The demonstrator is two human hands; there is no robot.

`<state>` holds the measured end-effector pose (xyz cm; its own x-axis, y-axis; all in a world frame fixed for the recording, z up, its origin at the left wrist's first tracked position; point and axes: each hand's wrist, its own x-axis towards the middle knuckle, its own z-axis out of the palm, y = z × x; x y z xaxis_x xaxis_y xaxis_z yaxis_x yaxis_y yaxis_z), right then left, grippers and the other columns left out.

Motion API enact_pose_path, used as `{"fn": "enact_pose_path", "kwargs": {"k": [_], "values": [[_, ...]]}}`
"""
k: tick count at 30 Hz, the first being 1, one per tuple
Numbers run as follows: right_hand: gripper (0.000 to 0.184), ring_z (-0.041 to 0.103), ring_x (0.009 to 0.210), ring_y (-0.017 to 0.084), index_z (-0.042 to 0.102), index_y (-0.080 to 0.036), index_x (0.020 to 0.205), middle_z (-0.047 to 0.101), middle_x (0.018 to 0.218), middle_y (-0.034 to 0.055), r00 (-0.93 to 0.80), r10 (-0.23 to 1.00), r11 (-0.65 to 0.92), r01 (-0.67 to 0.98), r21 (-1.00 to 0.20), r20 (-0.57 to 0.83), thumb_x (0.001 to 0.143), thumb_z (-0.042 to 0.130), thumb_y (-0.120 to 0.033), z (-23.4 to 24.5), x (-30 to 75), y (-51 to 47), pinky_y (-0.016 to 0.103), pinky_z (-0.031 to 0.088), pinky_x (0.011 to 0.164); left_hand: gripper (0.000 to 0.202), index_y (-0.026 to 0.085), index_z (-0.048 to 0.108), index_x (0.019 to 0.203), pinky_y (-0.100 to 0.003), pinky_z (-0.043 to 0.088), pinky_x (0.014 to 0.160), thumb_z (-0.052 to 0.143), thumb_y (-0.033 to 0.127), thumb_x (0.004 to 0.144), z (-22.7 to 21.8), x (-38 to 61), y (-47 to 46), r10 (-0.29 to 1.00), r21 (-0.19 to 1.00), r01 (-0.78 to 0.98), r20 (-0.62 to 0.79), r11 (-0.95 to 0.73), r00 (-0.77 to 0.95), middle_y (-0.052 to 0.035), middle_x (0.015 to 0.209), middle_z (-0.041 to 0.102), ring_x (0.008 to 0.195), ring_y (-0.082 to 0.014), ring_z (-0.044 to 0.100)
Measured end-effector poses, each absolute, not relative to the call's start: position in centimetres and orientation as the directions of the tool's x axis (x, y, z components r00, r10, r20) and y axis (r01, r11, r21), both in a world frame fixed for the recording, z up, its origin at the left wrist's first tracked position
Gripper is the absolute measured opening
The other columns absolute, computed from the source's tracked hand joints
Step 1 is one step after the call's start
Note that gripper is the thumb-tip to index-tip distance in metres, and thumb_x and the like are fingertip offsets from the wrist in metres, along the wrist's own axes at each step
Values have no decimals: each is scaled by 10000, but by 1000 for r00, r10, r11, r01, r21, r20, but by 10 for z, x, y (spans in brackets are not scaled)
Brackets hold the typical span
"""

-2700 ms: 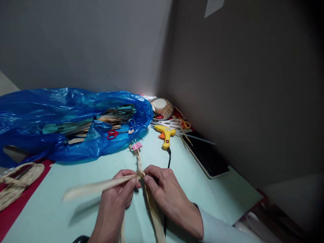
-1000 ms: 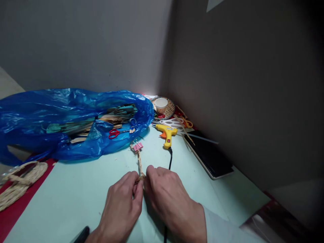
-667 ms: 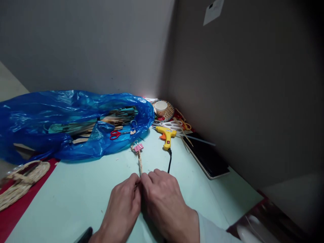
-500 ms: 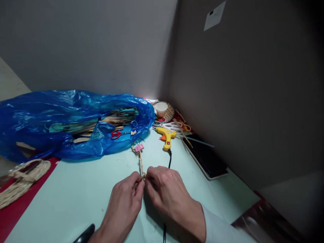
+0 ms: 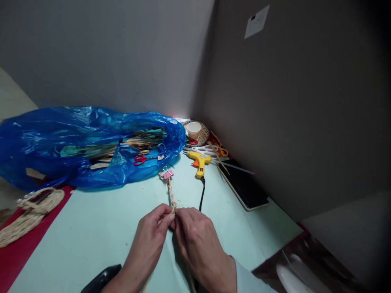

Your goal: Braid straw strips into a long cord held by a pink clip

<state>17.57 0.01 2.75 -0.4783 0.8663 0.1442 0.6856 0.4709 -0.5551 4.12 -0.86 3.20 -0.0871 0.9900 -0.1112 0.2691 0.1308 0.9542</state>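
A thin plait of pale straw strips (image 5: 170,191) lies on the light green table (image 5: 91,228), its far end held by a pink binder clip (image 5: 167,174). My left hand (image 5: 150,240) and my right hand (image 5: 195,244) meet at the plait's near end, fingertips pinched together on the strips. The loose strip ends run back under my hands and are mostly hidden.
A blue plastic bag (image 5: 76,142) with straw strips and red scissors (image 5: 140,160) lies at the back left. A yellow glue gun (image 5: 199,161) with black cord, a woven dish with a white cup (image 5: 193,129), a dark tablet (image 5: 246,185) and a woven straw piece (image 5: 27,211) surround the area.
2.7 s ago my left hand pulled a wide strip out to the left; since then both hands have closed together at the plait's end, and the view has shifted slightly.
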Motion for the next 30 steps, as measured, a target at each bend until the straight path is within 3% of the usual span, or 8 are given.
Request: {"fn": "enact_pose_path", "kwargs": {"k": [6,10,17,20,23,26,30], "values": [[286,556,869,253,582,-169,1152,616,946,92,-470,867,478,698,-532,162,931,407,-118,24,173,-7,376,415,728,118,188,648,815,-272,461,717,599,295,806,33,40,-9,981,966,183,-166,182,-98,-13,753,687,696,-184,590],[391,519,882,263,545,-140,1281,609,968,110,-482,832,542,598,-591,275,912,418,-130,19,174,-8,401,418,766,181,183,651,856,-231,400,534,605,355,823,33,40,-11,967,962,124,-228,241,-113,74,476,514,462,-123,450],[278,524,949,191,703,-229,990,593,963,51,-518,846,347,364,-864,122,934,453,-120,38,190,10,332,414,858,276,168,609,691,-191,253,457,759,398,676,32,38,-4,951,963,34,-257,267,-175,111,359,406,385,-63,315],[231,542,959,171,704,-210,967,607,951,40,-564,822,322,338,-885,84,927,491,-130,43,199,25,300,411,876,265,154,626,726,-180,188,451,746,390,709,31,34,-4,943,957,-24,-290,290,-160,111,406,415,388,-38,266],[195,542,967,178,642,-172,1075,603,1012,55,-578,807,384,359,-851,120,904,551,-192,45,203,44,293,412,866,245,149,655,780,-178,157,447,743,374,735,30,32,-5,941,943,-116,-325,313,-99,120,422,377,402,-32,213],[192,549,818,162,616,-145,1021,615,906,37,-710,702,407,345,-846,48,899,561,-283,50,200,61,258,425,728,256,153,675,803,-173,210,445,761,380,724,31,31,-5,939,932,-181,-334,315,-88,105,464,418,408,-31,216],[142,526,701,128,605,-140,951,583,768,-2,-833,550,362,300,-883,-58,909,503,-230,57,192,73,217,399,639,284,165,675,802,-197,397,538,788,403,695,31,30,-5,927,909,-237,-367,342,-71,67,558,526,432,-44,339]]}}
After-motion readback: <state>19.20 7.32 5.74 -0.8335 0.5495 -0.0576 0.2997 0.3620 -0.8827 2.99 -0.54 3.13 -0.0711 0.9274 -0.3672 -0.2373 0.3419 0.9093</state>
